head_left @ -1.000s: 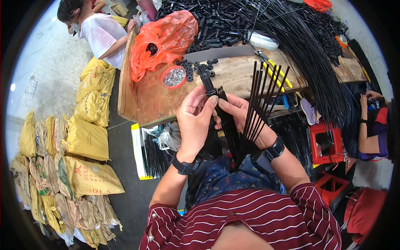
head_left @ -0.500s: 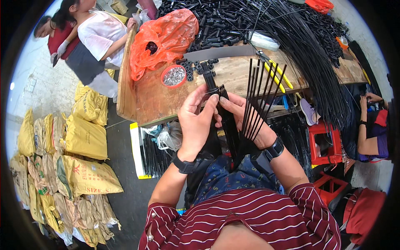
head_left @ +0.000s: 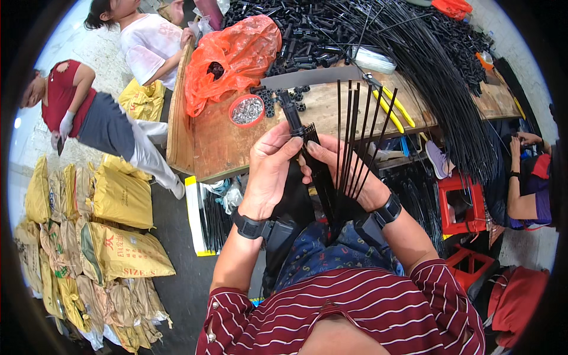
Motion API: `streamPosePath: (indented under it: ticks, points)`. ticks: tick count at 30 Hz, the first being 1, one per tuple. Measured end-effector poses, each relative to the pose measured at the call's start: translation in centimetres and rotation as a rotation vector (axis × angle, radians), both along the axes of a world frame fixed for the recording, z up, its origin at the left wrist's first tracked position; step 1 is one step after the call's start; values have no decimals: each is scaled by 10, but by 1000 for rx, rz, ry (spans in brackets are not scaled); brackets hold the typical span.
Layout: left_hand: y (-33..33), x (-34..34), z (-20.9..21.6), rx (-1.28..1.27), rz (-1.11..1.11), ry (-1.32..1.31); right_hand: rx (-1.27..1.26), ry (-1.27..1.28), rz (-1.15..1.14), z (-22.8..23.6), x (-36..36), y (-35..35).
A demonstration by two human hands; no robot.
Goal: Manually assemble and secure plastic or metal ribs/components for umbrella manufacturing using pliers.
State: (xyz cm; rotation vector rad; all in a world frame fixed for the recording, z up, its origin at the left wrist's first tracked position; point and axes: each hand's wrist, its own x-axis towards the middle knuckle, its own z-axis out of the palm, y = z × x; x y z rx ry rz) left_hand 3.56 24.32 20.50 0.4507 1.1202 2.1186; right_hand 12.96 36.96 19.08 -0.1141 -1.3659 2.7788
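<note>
My left hand [head_left: 266, 173] is closed around a black plastic tube with a collar [head_left: 290, 112], held tilted over the table's front edge. A fine wire shows by its thumb and fingertips. Against the collar, my right hand [head_left: 329, 157] pinches a bundle of thin black rods [head_left: 320, 180] by their upper ends. Several more rods [head_left: 368, 139] fan upward past the right hand. The bundle's lower end hangs toward my lap. My thumbs are close together, and the fingers behind the parts are partly hidden.
On the wooden table [head_left: 236, 151] are a red-rimmed dish of small metal pieces [head_left: 246, 110], an orange plastic bag [head_left: 236, 53], yellow-handled pliers [head_left: 393, 109] and heaped black parts [head_left: 307, 29]. Long black rods [head_left: 438, 77] drape off the right. Yellow sacks [head_left: 122, 195] are stacked left; people are nearby.
Both hands stay at the table edge; the tube has shifted slightly left and the left hand has lowered a little. The person in red at the left has stepped forward into fuller view.
</note>
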Motion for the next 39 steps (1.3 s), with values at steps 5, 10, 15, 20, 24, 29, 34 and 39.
streamPosePath:
  ticks: [5, 10, 15, 20, 24, 29, 34, 39]
  points:
    - [-3, -9, -9, 66, -179, -73, -106, -26, 73, 0, 1, 5]
    - [1, -13, -12, 66, -188, -83, -223, 30, 88, -11, -6, 10]
    - [3, -12, 1, -134, -21, 231, -109, -36, -228, -12, -7, 8]
    - [2, 17, 21, -389, -190, 657, 55, 31, -450, -11, -9, -12]
    - [13, 13, 23, -399, -171, 791, 198, 67, -572, -8, -13, -15]
    - [26, 14, 23, -407, -20, 736, 302, 97, -662, -13, -14, -17]
    - [25, 1, 20, -396, 30, 514, 423, 32, -670, 2, -9, -22]
    - [19, -6, 17, -224, -19, 304, 265, 28, -518, 5, -12, -15]
